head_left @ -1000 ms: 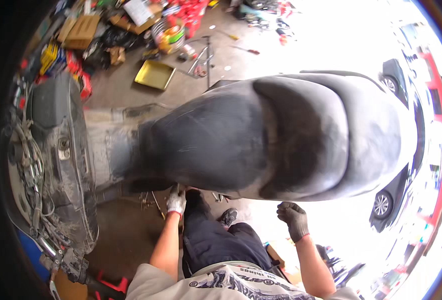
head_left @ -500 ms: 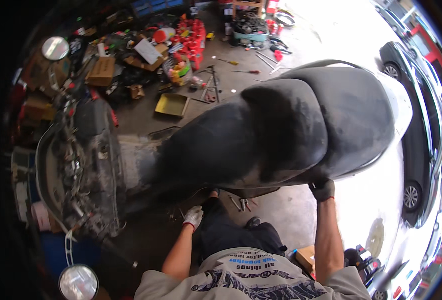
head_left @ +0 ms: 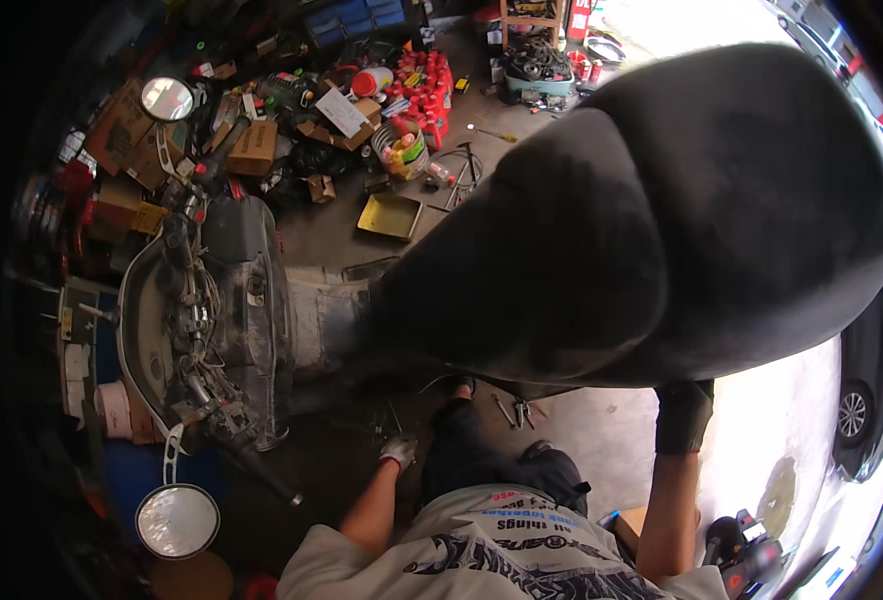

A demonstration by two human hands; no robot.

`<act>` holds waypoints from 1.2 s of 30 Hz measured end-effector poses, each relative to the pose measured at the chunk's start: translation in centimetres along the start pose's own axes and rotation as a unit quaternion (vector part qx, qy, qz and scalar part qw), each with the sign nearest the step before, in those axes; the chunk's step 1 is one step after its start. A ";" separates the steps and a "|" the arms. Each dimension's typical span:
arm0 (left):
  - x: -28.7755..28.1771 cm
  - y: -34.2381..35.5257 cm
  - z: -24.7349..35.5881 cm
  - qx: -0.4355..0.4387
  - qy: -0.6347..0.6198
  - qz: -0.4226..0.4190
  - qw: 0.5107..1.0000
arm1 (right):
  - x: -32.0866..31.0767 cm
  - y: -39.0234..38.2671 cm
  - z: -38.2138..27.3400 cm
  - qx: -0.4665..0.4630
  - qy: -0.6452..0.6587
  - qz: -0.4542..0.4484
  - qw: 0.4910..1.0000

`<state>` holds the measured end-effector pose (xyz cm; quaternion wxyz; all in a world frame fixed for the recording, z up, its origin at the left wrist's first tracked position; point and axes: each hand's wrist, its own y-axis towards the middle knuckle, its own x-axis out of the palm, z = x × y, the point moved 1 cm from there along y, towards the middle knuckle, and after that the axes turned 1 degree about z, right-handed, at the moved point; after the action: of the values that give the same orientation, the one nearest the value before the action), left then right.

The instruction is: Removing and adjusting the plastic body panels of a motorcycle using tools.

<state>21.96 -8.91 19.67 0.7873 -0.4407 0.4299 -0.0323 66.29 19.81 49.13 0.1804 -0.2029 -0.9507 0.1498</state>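
Against the near edge of the seat is your gloved right hand, its fingers hidden, so whether they grip cannot be told. The seat spreads beyond it and to both sides. Well to its left hangs your left hand, its finger state unclear; tools lie on the floor between the two.

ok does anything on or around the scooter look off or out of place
Yes. The handlebar looks stripped, its metalwork exposed with no cover visible. The seat appears tilted up at the rear, with the gloved right hand at its near edge. Upper left, cardboard boxes lie in a messy heap.
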 end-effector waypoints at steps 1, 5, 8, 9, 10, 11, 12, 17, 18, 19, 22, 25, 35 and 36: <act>-0.9 0.4 1.7 0.009 -0.027 0.001 1.000 | 0.9 -1.5 -1.0 -0.029 -0.004 -0.028 0.999; -3.3 2.2 3.4 0.057 -0.224 0.026 0.973 | 4.1 -7.6 -3.1 -0.046 -0.025 -0.110 0.993; -5.9 3.0 7.0 0.070 -0.136 0.091 0.984 | 7.1 -11.6 -3.9 -0.097 -0.102 -0.185 0.973; -6.8 2.6 8.3 0.081 -0.126 0.092 0.984 | 7.7 -12.4 -4.3 -0.175 -0.170 -0.231 0.942; -7.8 2.1 9.6 0.114 -0.085 0.116 0.983 | 8.1 -13.2 -4.5 -0.247 -0.237 -0.270 0.900; -8.8 1.4 10.5 0.141 -0.047 0.140 0.979 | 8.7 -13.7 -4.0 -0.335 -0.273 -0.280 0.857; -9.7 0.4 10.8 0.144 -0.036 0.140 0.979 | 9.5 -14.2 -3.5 -0.417 -0.308 -0.286 0.806; -12.6 -0.6 14.0 0.164 -0.041 0.136 0.976 | 16.0 -18.5 -4.7 -0.389 -0.275 -0.382 0.792; -13.0 -0.8 14.6 0.167 -0.045 0.134 0.976 | 17.2 -18.9 -3.7 -0.386 -0.269 -0.420 0.776; -13.3 -1.0 15.2 0.167 -0.052 0.131 0.976 | 18.6 -19.8 -4.1 -0.364 -0.293 -0.435 0.770; -13.9 -1.4 15.5 0.154 -0.081 0.130 0.976 | 21.5 -21.5 -4.6 -0.410 -0.267 -0.484 0.725; -14.0 -1.3 15.2 0.134 -0.120 0.128 0.975 | 23.8 -22.8 -2.6 -0.442 -0.232 -0.511 0.700; -12.8 -0.4 12.2 0.031 -0.271 0.128 0.953 | 27.2 -23.7 1.7 -0.472 -0.103 -0.605 0.633; -12.5 -0.6 11.8 0.018 -0.283 0.127 0.950 | 27.3 -23.3 1.8 -0.466 -0.084 -0.612 0.634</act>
<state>22.61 4.00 31.06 0.8821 -0.3591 0.2410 0.1866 34.53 11.11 63.55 0.0317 0.3814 -0.8116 -0.4413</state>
